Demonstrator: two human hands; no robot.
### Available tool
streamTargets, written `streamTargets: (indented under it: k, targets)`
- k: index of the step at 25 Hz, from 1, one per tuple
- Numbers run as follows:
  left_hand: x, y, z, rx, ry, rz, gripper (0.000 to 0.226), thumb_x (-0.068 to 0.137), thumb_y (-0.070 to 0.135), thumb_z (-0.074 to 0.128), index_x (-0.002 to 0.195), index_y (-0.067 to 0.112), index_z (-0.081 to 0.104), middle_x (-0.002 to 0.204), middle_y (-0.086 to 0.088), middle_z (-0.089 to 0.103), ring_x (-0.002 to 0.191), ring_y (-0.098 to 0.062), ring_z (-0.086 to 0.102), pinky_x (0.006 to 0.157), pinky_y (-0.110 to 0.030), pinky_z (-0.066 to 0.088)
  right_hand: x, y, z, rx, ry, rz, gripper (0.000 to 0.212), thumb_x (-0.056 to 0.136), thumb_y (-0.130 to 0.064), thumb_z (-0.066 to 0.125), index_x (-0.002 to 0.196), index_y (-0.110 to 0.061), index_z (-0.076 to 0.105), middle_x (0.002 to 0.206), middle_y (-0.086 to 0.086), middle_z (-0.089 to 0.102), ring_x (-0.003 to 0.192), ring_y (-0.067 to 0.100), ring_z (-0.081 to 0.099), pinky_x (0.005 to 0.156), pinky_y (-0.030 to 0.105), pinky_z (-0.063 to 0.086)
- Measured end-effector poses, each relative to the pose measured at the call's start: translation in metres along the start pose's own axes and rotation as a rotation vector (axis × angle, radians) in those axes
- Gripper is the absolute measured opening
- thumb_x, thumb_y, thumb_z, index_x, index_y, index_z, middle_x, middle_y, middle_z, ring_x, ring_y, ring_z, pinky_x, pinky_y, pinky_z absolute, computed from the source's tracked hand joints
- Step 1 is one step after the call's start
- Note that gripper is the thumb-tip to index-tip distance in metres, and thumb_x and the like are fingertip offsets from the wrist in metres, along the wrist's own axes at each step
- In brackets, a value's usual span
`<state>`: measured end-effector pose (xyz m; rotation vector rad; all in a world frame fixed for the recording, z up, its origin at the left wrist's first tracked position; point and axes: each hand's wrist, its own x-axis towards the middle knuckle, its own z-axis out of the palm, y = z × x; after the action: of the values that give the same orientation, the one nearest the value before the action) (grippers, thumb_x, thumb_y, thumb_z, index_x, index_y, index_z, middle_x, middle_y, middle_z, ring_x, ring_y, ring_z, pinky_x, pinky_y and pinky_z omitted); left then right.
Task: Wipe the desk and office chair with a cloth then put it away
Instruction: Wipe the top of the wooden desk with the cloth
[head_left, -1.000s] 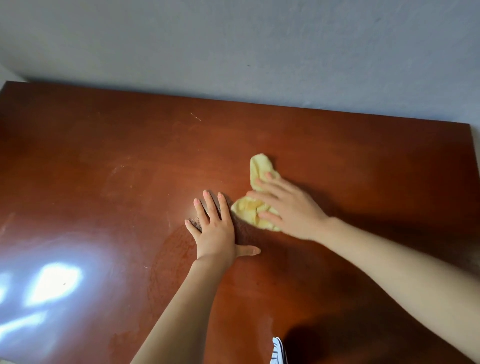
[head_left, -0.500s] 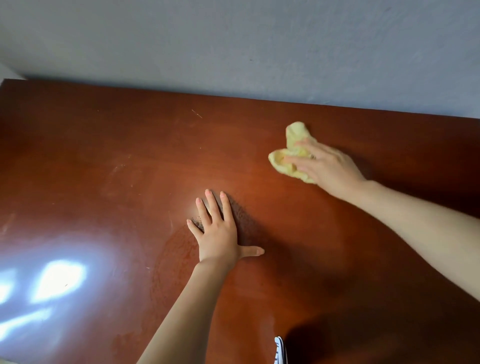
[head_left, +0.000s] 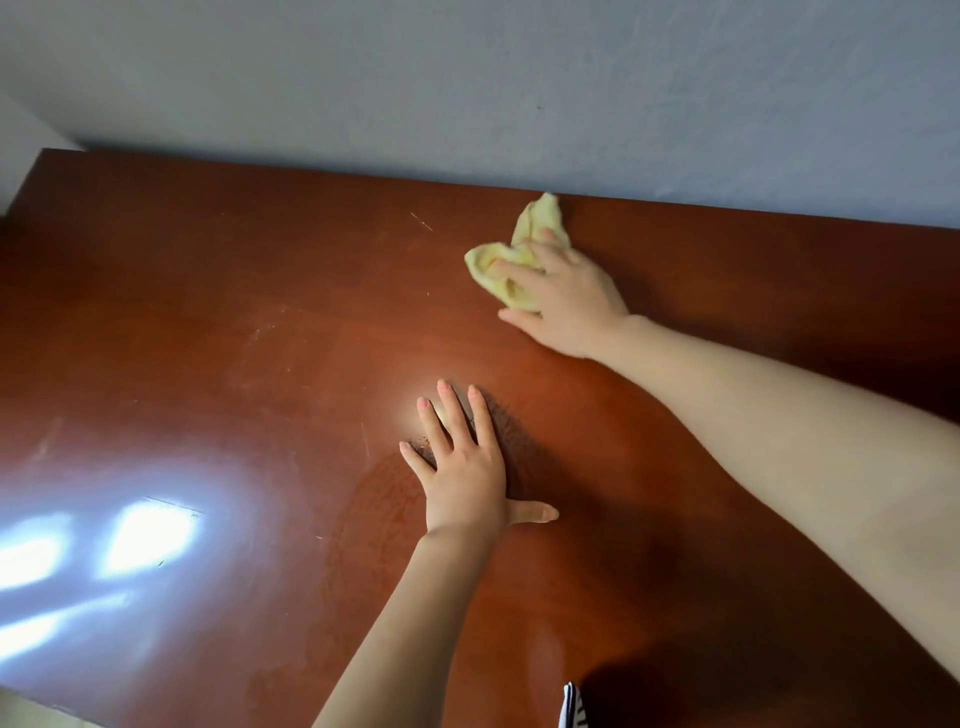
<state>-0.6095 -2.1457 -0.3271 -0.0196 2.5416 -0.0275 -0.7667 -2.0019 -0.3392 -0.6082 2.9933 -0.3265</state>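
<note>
The reddish-brown wooden desk (head_left: 208, 312) fills the view. A crumpled yellow cloth (head_left: 537, 223) lies on it near the far edge, right of centre. My right hand (head_left: 569, 296) lies on top of the cloth and presses it to the wood, with its fingers spread over the folds. My left hand (head_left: 465, 478) rests flat on the desk nearer to me, fingers straight and apart, thumb out to the right. It holds nothing. The office chair is not in view.
A pale grey-blue wall (head_left: 467, 78) rises directly behind the desk's far edge. Window glare (head_left: 140, 540) brightens the left front of the desktop. A faint dusty ring and specks mark the wood around my left hand. A striped scrap (head_left: 571, 706) shows at the bottom edge.
My right hand has slid the cloth away from me, from beside my left hand towards the desk's far edge. My left hand has stayed flat in the same spot.
</note>
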Motion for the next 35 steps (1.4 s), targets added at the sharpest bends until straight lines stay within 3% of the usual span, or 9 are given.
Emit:
streamTargets:
  k: [6,10,14,17,23,25,28,32,35]
  targets:
    - [-0.001,-0.003,-0.003,-0.004,-0.010,-0.016,0.149,0.050,0.083,0.060,0.142,0.008,-0.029,0.151,-0.019,-0.032,0.140,-0.042,-0.024,0.110,-0.064,0.008,-0.077,-0.004,0.001,0.034,-0.088,-0.262,0.042,0.096,-0.044,0.047,0.136,-0.034,0.050,0.147,0.004,0.042,0.141,0.026,0.030,0.108,0.045,0.030]
    - [-0.001,-0.003,-0.006,-0.016,-0.011,-0.028,0.149,0.051,0.081,0.064,0.143,0.010,-0.028,0.151,-0.018,-0.032,0.141,-0.040,-0.023,0.111,-0.062,0.009,-0.135,0.022,-0.005,0.018,-0.118,-0.244,0.039,0.095,-0.040,0.049,0.134,-0.035,0.053,0.143,0.002,0.047,0.134,0.027,0.037,0.104,0.045,0.035]
    - [-0.001,-0.003,-0.007,-0.025,-0.012,-0.029,0.150,0.049,0.081,0.064,0.143,0.010,-0.028,0.152,-0.016,-0.031,0.142,-0.038,-0.021,0.111,-0.061,0.010,-0.171,0.067,-0.018,0.007,-0.071,0.038,0.044,0.094,-0.045,0.036,0.135,-0.037,0.051,0.142,0.002,0.047,0.129,0.029,0.039,0.100,0.046,0.036]
    - [-0.001,-0.003,-0.007,-0.019,0.000,-0.022,0.149,0.048,0.082,0.062,0.144,0.011,-0.028,0.152,-0.015,-0.030,0.142,-0.037,-0.019,0.112,-0.061,0.012,-0.188,0.105,-0.026,-0.030,0.067,0.304,0.040,0.094,-0.040,0.045,0.133,-0.035,0.053,0.137,0.004,0.051,0.117,0.032,0.046,0.093,0.043,0.038]
    - [-0.002,0.001,-0.008,-0.038,-0.002,-0.007,0.149,0.049,0.080,0.065,0.145,0.011,-0.026,0.152,-0.015,-0.030,0.142,-0.037,-0.019,0.112,-0.061,0.012,-0.175,0.166,-0.031,-0.020,0.231,0.884,0.041,0.099,-0.036,0.041,0.139,-0.032,0.046,0.147,0.006,0.038,0.137,0.026,0.031,0.112,0.047,0.025]
    - [-0.002,0.001,-0.008,-0.038,-0.005,-0.009,0.149,0.049,0.080,0.065,0.144,0.011,-0.027,0.152,-0.015,-0.030,0.142,-0.037,-0.019,0.112,-0.061,0.012,-0.166,0.166,-0.028,0.038,0.253,0.999,0.042,0.099,-0.032,0.040,0.141,-0.029,0.043,0.150,0.006,0.033,0.140,0.026,0.025,0.113,0.046,0.026]
    - [-0.001,0.002,-0.007,-0.036,-0.009,-0.011,0.149,0.049,0.080,0.064,0.144,0.011,-0.028,0.152,-0.015,-0.031,0.142,-0.037,-0.020,0.111,-0.061,0.011,-0.173,0.141,-0.024,0.100,0.223,0.795,0.041,0.099,-0.028,0.044,0.140,-0.029,0.046,0.149,0.008,0.037,0.138,0.031,0.030,0.107,0.044,0.035]
    - [0.000,-0.001,-0.007,-0.025,0.008,-0.012,0.150,0.048,0.082,0.063,0.144,0.011,-0.028,0.152,-0.015,-0.030,0.143,-0.037,-0.019,0.112,-0.061,0.012,-0.223,0.089,-0.022,0.112,0.084,0.228,0.038,0.091,-0.020,0.062,0.129,-0.024,0.060,0.142,0.009,0.048,0.136,0.036,0.036,0.107,0.051,0.037]
    - [0.000,0.000,-0.006,-0.020,0.025,-0.006,0.150,0.046,0.084,0.061,0.145,0.012,-0.026,0.153,-0.015,-0.028,0.143,-0.037,-0.016,0.112,-0.060,0.015,-0.261,0.053,-0.015,0.141,-0.067,-0.205,0.032,0.089,-0.024,0.065,0.121,-0.026,0.066,0.137,0.006,0.054,0.134,0.029,0.042,0.107,0.048,0.039]
